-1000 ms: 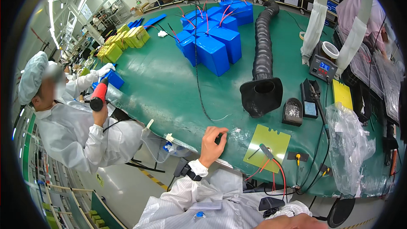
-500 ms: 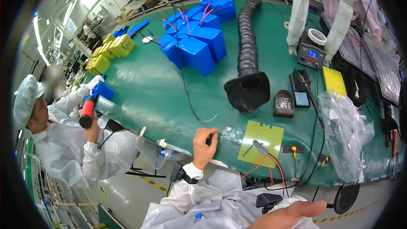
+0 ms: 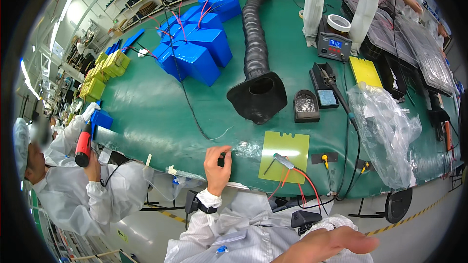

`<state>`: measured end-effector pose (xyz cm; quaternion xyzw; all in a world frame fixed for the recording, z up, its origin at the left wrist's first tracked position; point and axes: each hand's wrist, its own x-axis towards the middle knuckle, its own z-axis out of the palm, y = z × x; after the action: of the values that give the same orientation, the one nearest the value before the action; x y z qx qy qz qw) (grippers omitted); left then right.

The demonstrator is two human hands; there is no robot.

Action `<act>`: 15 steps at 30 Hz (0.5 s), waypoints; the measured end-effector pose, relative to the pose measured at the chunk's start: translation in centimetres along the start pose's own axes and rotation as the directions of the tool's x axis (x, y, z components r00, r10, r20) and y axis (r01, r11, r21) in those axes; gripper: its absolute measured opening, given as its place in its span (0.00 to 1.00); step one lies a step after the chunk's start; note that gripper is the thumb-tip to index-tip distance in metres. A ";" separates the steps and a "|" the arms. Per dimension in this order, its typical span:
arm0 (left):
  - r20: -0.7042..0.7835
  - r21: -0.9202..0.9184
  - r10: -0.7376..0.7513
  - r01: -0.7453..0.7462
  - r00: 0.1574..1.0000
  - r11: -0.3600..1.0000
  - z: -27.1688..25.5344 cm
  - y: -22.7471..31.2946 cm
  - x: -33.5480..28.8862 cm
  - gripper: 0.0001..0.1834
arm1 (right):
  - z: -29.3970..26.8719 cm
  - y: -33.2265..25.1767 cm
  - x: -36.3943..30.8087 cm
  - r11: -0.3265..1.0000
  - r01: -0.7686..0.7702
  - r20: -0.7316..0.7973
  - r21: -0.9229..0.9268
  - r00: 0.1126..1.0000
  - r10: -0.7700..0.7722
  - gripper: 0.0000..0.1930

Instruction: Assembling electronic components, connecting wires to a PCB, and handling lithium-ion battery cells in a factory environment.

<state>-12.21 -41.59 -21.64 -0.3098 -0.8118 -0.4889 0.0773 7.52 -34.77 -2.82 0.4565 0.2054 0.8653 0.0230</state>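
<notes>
My left hand (image 3: 217, 169) rests at the near edge of the green table, loosely curled. A dark gap shows between its thumb and fingers, and nothing held is visible in it. At the bottom of the view, close up, my right hand (image 3: 327, 246) points to the right with a digit stretched out; the rest of it is cut off. Between the hands, on the table, is a yellow-green plate (image 3: 292, 147) with notches in its far edge. A grey-sleeved connector (image 3: 283, 160) with red and black leads lies across it.
A black flexible hose with a flared mouth (image 3: 257, 98) lies mid-table, right of several blue battery packs (image 3: 197, 61). Farther right are a soldering iron in its stand (image 3: 325, 85), a tip-cleaning holder (image 3: 306, 107) and crumpled plastic (image 3: 385, 136). At left, a co-worker holds a red heat gun (image 3: 83, 147).
The whole view has shifted, so the table and its contents appear farther left and slightly higher. My left hand keeps its curled shape by the edge; my right stays low in view.
</notes>
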 end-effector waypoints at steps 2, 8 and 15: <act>0.004 -0.005 0.000 0.000 1.000 1.000 0.0 0.0 0.1 0.09 | 0.4 -0.9 0.8 0.998 -0.009 -0.010 -0.055 1.000 0.008 0.58; 0.007 0.011 0.011 -0.011 1.000 1.000 0.0 -0.4 -0.2 0.08 | 1.0 -2.3 1.5 0.939 -0.119 -0.039 -0.322 0.993 0.112 0.53; 0.006 0.004 0.003 -0.003 1.000 1.000 -0.1 -0.1 -0.2 0.08 | 1.0 -2.3 2.2 0.876 -0.082 0.010 -0.475 0.995 0.099 0.50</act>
<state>-12.12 -41.75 -21.77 -0.3124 -0.8123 -0.4865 0.0764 6.64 -31.80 -1.46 0.4609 -0.0345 0.8815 0.0968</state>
